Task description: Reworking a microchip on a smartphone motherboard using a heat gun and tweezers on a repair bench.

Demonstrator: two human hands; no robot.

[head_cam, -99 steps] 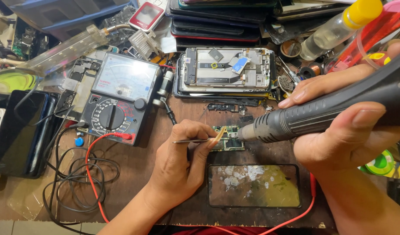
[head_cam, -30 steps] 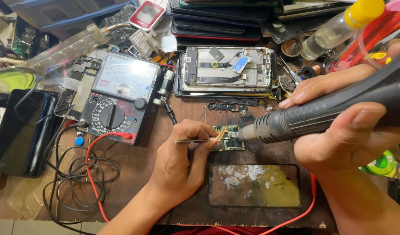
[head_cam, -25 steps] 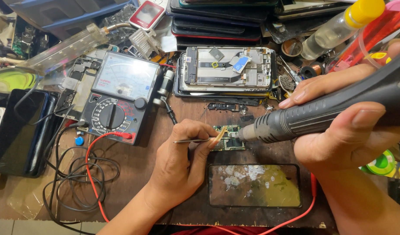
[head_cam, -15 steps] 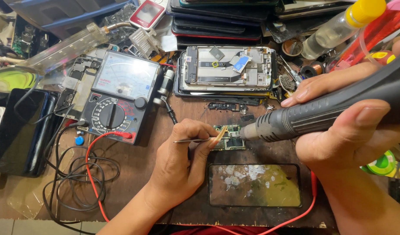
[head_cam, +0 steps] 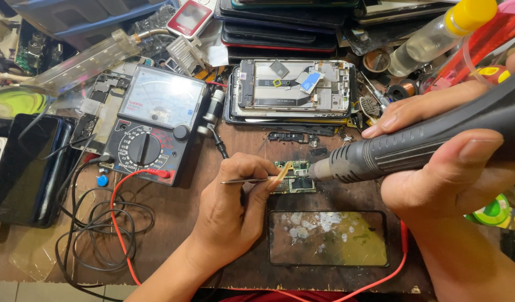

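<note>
In the head view, almost nothing is changed from the earlier frames: thin tweezers (head_cam: 252, 180) are still pinched in the left hand (head_cam: 235, 215), their tips kept at the small circuit board (head_cam: 294, 178) on the wooden bench (head_cam: 173, 223). The grey hot-air handpiece (head_cam: 414, 145) stays gripped in the right hand (head_cam: 453, 173), nozzle at the board. The analogue multimeter (head_cam: 151, 131) remains beside them.

Multimeter (head_cam: 151, 131) left of circuit board (head_cam: 294, 178); glass panel (head_cam: 327, 237) before it.

Small green circuit board (head_cam: 294, 179) flat between tweezers (head_cam: 252, 180), hot-air nozzle (head_cam: 336, 165)
</note>
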